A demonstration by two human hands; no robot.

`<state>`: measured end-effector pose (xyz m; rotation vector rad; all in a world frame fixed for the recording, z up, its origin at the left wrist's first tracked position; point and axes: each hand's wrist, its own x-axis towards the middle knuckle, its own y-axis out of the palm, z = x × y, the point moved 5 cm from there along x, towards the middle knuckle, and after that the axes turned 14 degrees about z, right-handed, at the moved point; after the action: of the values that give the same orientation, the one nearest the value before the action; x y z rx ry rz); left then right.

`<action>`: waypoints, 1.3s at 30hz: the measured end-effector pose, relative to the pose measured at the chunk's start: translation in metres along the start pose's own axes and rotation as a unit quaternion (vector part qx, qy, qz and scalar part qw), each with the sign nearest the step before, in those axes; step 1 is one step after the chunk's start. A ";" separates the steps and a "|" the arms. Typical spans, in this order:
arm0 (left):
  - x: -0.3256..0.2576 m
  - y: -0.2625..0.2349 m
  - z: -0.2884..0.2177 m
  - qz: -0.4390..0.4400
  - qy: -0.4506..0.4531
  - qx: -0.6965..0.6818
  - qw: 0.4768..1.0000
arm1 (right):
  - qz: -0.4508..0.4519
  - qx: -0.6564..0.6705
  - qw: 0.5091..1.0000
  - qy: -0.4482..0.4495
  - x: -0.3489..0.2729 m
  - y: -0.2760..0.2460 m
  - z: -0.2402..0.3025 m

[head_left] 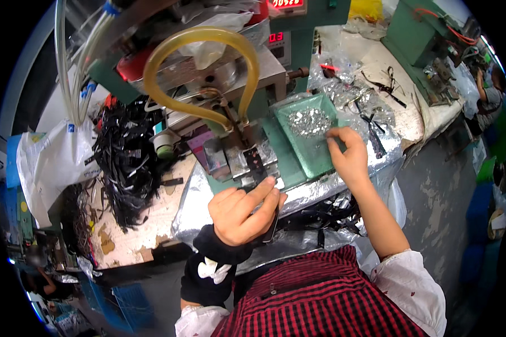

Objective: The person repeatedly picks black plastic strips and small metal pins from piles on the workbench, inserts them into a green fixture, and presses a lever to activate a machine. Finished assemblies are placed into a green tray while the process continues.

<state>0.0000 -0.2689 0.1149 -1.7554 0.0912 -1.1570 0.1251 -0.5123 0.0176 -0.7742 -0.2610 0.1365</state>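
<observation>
My left hand (243, 214) is closed on a black strap (255, 159), its index finger stretched along it. The strap's far end lies on the metal fixture (239, 167) of a green press, below a bent yellowish tube (201, 35). Part of the strap is hidden under my fingers. My right hand (349, 154) hovers at the right side of a green tray (308, 158), thumb and forefinger brought together. Whatever is between those fingertips is too small to make out. Many small shiny metal pieces (309, 121) lie heaped in the tray's far half.
A tangled pile of black straps (126, 163) is on the left of the bench beside a white plastic bag (59, 168). More black strips (326, 216) lie below the foil-covered front edge. Another green machine (419, 48) stands at the far right.
</observation>
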 end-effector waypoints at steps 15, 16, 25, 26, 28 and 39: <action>-0.095 -0.097 0.020 -0.095 -0.367 0.130 0.916 | -0.066 -0.129 0.989 0.014 -0.006 0.016 0.007; -0.102 -0.102 0.045 -0.062 -0.361 0.124 0.922 | -0.062 -0.098 0.992 0.039 -0.005 0.015 0.004; -0.219 0.001 0.207 0.383 -0.211 0.293 0.850 | -0.110 -0.074 0.984 -0.118 -0.005 0.010 0.025; -0.213 0.000 0.207 0.336 -0.229 0.290 0.866 | -0.111 -0.080 0.984 -0.118 -0.013 0.008 0.023; -0.204 0.000 0.201 0.325 -0.237 0.289 0.869 | -0.112 -0.077 0.988 -0.072 -0.034 -0.003 0.017; -0.155 -0.025 0.164 -0.147 -0.506 -0.352 0.773 | -0.007 0.111 0.968 -0.225 0.004 -0.002 0.129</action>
<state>0.0255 -0.0627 0.0241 -2.9430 -0.4796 -0.1859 0.0925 -0.4262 0.1081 -0.5100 -0.6710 0.3231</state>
